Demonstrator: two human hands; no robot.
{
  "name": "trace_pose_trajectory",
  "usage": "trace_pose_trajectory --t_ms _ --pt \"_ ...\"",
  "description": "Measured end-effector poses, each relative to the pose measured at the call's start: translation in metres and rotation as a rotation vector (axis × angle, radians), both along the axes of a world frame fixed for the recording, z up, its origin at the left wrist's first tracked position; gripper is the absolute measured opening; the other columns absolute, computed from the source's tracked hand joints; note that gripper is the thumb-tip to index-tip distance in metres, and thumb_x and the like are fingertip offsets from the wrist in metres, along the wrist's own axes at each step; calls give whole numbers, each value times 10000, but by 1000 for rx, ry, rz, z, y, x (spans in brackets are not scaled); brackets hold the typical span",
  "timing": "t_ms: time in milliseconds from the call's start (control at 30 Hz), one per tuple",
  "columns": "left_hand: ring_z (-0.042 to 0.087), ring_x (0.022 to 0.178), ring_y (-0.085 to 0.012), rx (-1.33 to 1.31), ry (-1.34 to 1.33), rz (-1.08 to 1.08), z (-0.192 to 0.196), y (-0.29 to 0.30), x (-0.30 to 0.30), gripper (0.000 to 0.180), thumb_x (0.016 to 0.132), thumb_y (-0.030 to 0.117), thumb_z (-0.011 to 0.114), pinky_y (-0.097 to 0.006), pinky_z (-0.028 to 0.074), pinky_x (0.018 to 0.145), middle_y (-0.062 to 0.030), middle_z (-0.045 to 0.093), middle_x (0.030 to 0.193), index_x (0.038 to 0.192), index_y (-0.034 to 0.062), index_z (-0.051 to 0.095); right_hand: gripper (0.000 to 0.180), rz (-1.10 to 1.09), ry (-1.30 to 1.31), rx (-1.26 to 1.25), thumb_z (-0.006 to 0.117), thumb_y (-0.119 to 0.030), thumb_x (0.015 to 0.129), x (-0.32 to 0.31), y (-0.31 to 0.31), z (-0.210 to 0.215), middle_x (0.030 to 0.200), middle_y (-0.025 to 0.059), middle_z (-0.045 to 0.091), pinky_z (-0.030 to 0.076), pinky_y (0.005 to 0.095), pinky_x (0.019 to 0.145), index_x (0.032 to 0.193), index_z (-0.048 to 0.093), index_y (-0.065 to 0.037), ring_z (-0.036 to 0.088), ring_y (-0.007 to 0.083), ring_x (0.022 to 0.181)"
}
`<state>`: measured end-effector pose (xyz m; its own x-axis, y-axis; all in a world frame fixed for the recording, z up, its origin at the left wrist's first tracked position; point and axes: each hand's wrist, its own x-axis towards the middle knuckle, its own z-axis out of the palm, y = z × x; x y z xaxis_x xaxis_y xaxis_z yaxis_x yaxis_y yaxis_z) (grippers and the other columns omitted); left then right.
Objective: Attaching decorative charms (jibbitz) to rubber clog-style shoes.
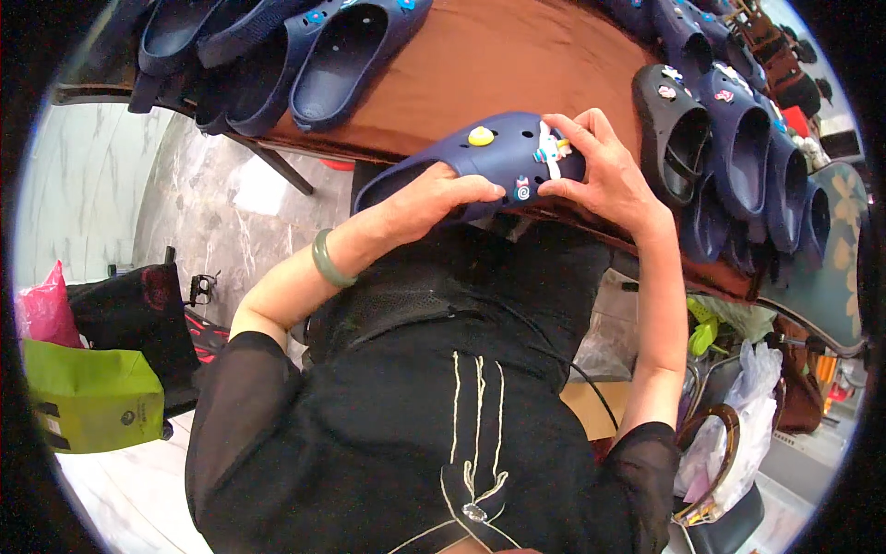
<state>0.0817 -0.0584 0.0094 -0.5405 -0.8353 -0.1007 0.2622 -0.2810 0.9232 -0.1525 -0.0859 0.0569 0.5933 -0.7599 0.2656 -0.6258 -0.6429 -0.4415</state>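
A navy blue clog (pixel 443 159) is held over the table's near edge, its toe toward the right. My left hand (pixel 415 198) has its fingers inside the shoe's opening and its thumb pressed on the upper, so it grips the clog. On the toe sit a round yellow charm (pixel 481 137), a small swirl candy charm (pixel 523 189) and a white figure charm (pixel 551 152). My right hand (pixel 609 171) closes around the toe end, thumb and fingertips at the white charm. Part of that charm is hidden by the fingers.
Several navy clogs (pixel 346 65) stand at the table's left. More clogs (pixel 736 138), one of them black (pixel 672 129), crowd its right side. A brown cloth (pixel 517 65) covers the table. A green bag (pixel 92 392) lies at left; plastic bags (pixel 738 452) are at lower right.
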Motion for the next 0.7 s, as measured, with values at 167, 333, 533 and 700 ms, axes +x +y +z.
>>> trace_pose_trajectory --t_ms 167,333,533,700 --pt "541 964 -146 -66 -106 6 -4 10 5 389 749 142 596 -277 412 879 -54 597 1039 1109 -4 562 373 135 298 -600 664 -267 764 11 1 -12 808 65 490 470 324 646 1044 577 -37 526 204 749" --pt "541 931 -125 -114 -177 0 -12 31 9 356 734 111 600 -260 401 867 -23 610 1009 1076 13 586 275 136 401 -790 630 -275 815 12 20 -35 713 35 514 479 300 544 955 580 -43 564 192 636" --pt "557 911 -135 1 -5 25 -13 38 4 360 666 47 615 -258 430 843 -38 613 984 1024 12 600 143 -124 -28 -531 517 -186 900 17 4 -54 801 99 611 502 361 564 892 569 -53 619 257 681" --pt "571 950 -148 30 91 121 5 41 -3 372 704 52 626 -287 445 851 -56 620 1004 1072 7 587 181 -406 63 -639 494 -247 923 -21 -34 -61 762 77 601 504 361 550 873 566 -88 619 261 676"
